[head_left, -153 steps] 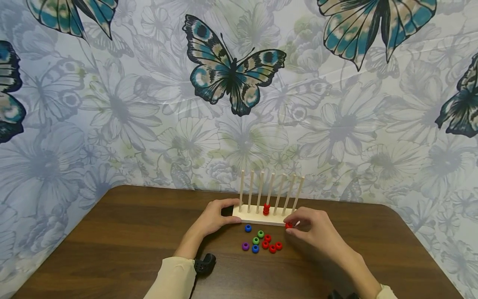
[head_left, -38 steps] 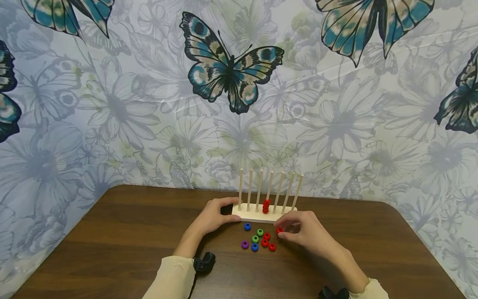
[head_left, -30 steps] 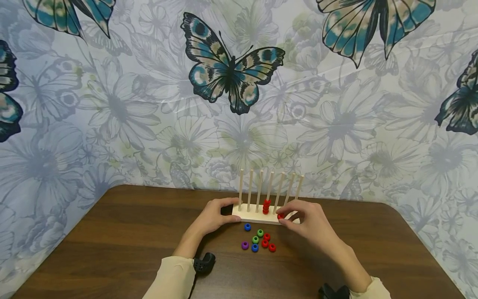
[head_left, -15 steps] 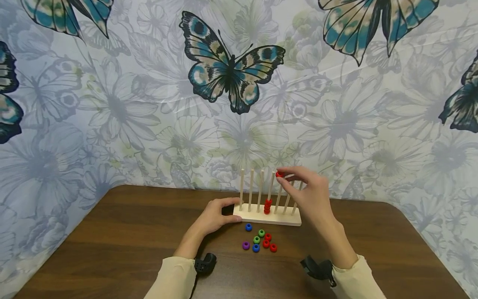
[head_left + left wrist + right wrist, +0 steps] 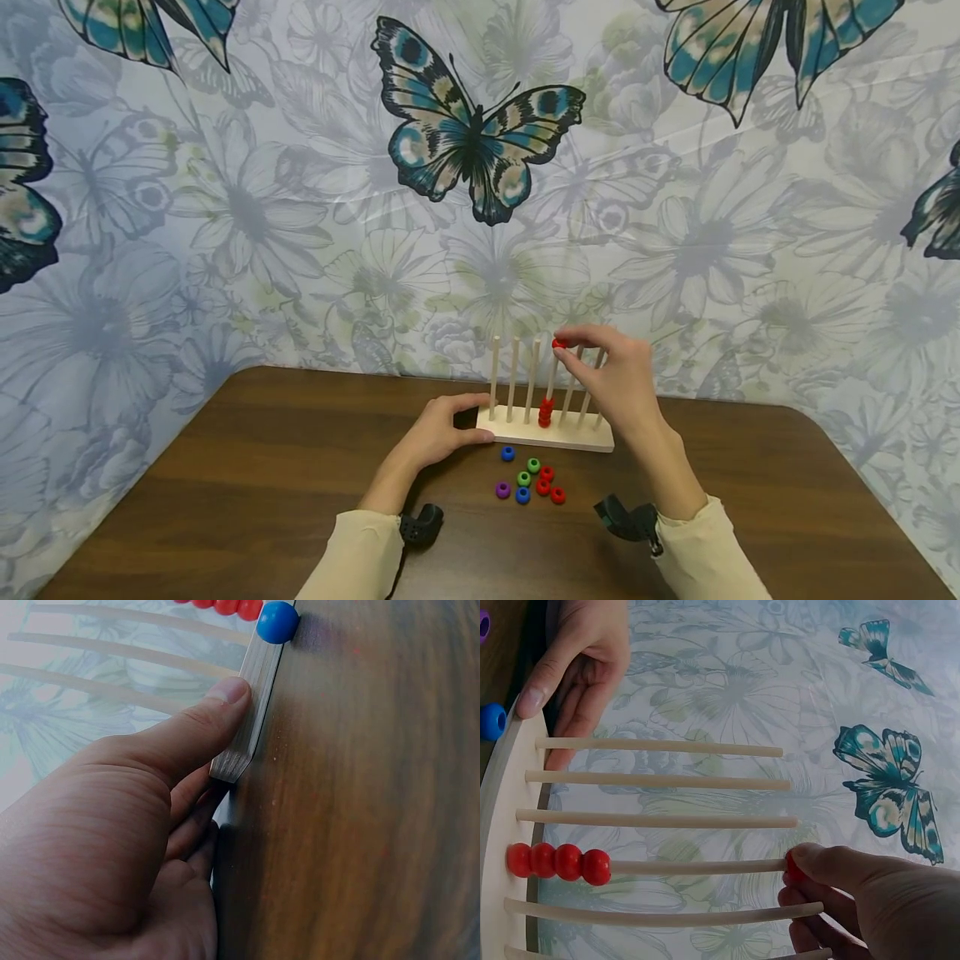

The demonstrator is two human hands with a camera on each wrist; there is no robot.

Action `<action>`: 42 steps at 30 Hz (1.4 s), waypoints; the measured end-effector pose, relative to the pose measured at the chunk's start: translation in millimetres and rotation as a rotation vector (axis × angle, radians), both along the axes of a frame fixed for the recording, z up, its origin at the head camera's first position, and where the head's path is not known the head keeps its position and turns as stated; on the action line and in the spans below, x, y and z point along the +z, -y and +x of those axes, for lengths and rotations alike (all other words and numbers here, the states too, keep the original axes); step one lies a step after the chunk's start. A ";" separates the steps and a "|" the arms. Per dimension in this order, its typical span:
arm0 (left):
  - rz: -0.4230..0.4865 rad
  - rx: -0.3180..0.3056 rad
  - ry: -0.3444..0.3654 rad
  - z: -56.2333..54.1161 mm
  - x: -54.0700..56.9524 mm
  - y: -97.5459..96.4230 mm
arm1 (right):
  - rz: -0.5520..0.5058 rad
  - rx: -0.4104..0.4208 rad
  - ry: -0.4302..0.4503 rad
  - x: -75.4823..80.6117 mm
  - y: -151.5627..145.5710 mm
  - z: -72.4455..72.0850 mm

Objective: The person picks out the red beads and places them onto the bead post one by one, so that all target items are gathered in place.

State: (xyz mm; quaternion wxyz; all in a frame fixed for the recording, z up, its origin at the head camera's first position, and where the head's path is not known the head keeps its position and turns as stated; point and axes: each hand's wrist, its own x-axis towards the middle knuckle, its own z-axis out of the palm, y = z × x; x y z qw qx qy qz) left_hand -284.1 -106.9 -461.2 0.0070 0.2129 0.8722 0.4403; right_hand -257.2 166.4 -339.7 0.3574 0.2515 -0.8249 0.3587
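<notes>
A pale wooden peg board with a row of upright pegs stands on the table. My left hand grips its left end, thumb along the front edge in the left wrist view and the other fingers behind. A stack of several red beads sits at the foot of the middle peg. My right hand pinches one more red bead between thumb and index finger. In the right wrist view that bead is right at the tip of the middle peg. The other pegs in view are bare.
Loose beads lie on the brown table before the board: several red, two green, two blue and a purple one. A butterfly-patterned backdrop rises close behind. Black wrist devices are on both arms.
The right hand has lifted a red bead from the table to the middle peg's tip. The stack there is taller than about five seconds ago. The left hand has stayed on the board.
</notes>
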 end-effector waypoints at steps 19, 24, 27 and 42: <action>-0.008 -0.007 0.014 0.8 -2.7 -0.6 | 0.021 0.073 -0.159 -24.7 -30.9 26.6; -0.010 0.003 0.008 -0.6 -1.7 0.0 | 0.101 0.104 -0.048 -47.7 -38.1 32.1; -0.017 0.002 0.001 -1.9 -1.8 -0.6 | 0.121 0.103 -0.005 -59.3 -41.5 32.3; -0.011 0.015 0.016 -1.4 -2.1 -0.8 | 0.221 0.355 0.545 -93.8 -29.5 36.7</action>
